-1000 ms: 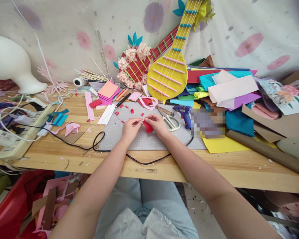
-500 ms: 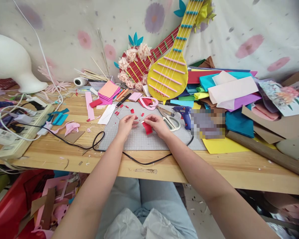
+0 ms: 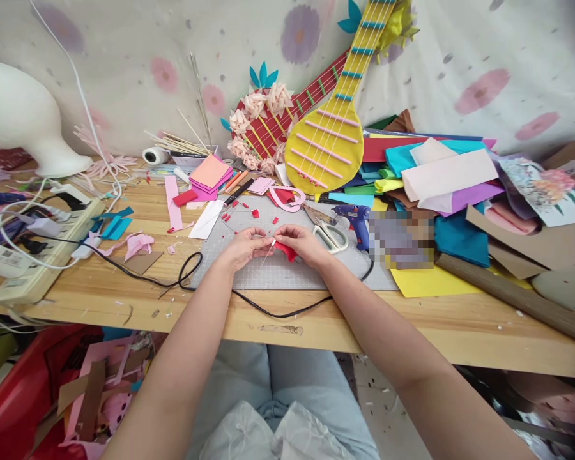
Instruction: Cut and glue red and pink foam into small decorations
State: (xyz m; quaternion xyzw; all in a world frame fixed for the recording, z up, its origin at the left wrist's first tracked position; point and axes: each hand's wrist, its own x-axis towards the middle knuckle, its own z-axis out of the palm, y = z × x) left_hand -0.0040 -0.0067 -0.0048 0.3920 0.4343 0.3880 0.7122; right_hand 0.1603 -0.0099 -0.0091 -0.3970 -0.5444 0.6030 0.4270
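Over the grey cutting mat, my right hand pinches a piece of red crepe paper between thumb and fingers. My left hand is closed at the fingertips, close against the paper's left edge. A thin white strand with a small white tip slants down between the hands, at the left fingertips. Small red paper bits lie on the mat beyond the hands. White-handled scissors rest right of my right hand, beside a blue glue gun.
A black cable loops along the table front. Yellow and red paper instruments lean at the back. Stacked coloured paper fills the right, with a brown tube. A power strip lies left.
My left hand has moved right to meet the right hand at the red paper. The red paper has turned and is raised slightly. A thin white strand now shows between the fingers.
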